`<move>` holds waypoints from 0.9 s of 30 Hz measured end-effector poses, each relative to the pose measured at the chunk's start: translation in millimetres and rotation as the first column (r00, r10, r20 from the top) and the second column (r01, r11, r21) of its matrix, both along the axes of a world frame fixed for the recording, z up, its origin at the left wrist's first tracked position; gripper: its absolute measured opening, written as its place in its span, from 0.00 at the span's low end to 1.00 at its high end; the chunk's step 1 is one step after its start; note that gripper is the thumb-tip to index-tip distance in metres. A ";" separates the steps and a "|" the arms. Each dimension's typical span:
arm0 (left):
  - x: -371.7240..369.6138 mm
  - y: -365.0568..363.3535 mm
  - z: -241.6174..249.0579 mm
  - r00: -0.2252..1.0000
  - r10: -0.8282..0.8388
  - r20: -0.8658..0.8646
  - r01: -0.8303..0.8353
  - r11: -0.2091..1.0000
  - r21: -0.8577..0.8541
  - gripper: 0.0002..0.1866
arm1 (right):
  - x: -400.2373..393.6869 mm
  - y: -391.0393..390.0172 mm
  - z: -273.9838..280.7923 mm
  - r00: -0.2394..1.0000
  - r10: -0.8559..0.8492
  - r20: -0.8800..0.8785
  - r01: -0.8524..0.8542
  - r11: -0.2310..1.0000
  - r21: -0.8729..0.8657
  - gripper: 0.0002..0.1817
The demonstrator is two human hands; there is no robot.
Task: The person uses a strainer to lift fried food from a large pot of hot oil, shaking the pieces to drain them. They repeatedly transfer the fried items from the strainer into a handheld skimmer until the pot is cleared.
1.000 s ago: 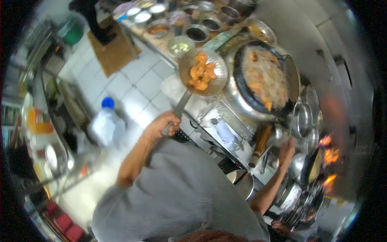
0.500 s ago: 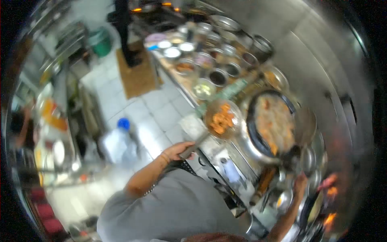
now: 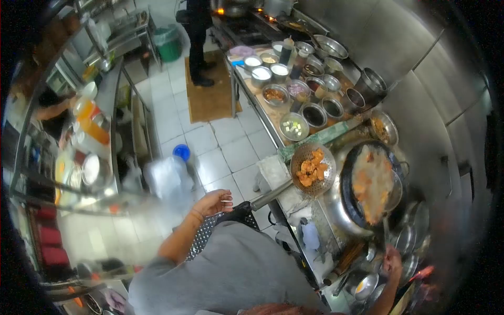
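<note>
My left hand (image 3: 214,202) is held in front of my apron with its fingers apart and nothing in them. Just to its right lies the handle of a perforated skimmer (image 3: 313,169), which holds orange-brown fried pieces (image 3: 312,170) and rests at the counter edge. At the lower right, my right hand (image 3: 391,261) is closed on the handle of a second round utensil (image 3: 394,192), its head at the right rim of the wok. Bubbling oil with fried pieces (image 3: 371,184) fills the dark wok (image 3: 348,189).
Behind the wok, a table (image 3: 265,122) carries several metal bowls and bottles. A person in dark clothes (image 3: 198,37) stands on a brown mat (image 3: 211,100). A blue container (image 3: 181,153) and a plastic bag (image 3: 170,178) are on the floor. Pans and a bowl (image 3: 362,285) lie at lower right.
My left hand has let go of the skimmer handle and moved left, its fingers opened. The second utensil's head now shows at the wok's right side.
</note>
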State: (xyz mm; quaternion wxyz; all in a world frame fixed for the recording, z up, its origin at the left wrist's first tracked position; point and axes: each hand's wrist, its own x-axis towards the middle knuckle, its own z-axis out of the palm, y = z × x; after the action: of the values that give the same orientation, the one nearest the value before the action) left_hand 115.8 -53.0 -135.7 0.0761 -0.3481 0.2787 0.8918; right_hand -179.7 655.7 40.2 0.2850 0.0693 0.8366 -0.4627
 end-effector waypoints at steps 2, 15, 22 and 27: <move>1.7 -3.7 7.1 1.000 0.004 0.003 -0.004 1.000 -0.012 0.13 | 25.9 -50.1 24.4 0.984 -0.165 0.065 0.167 0.986 -0.015 0.08; -3.4 -19.6 31.2 0.997 0.069 -0.026 -0.072 0.986 -0.148 0.12 | 19.5 18.4 -68.8 0.870 0.175 0.461 0.382 0.351 -0.855 0.18; -46.5 0.8 35.1 0.991 -0.133 -0.031 0.126 0.976 -0.176 0.12 | 43.8 -77.7 -46.2 0.943 0.062 0.327 0.246 0.533 -0.810 0.21; -84.5 40.5 44.3 0.930 -0.344 -0.132 0.342 0.939 -0.035 0.18 | 64.2 -113.6 -49.5 0.895 -0.244 0.373 0.445 0.442 -0.779 0.14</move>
State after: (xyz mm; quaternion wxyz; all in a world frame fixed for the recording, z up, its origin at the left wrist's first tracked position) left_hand 31.3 -12.5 -91.4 0.2096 -0.2329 0.3447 0.8849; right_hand -115.5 542.1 -9.3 0.2657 0.1383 0.4359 -0.8487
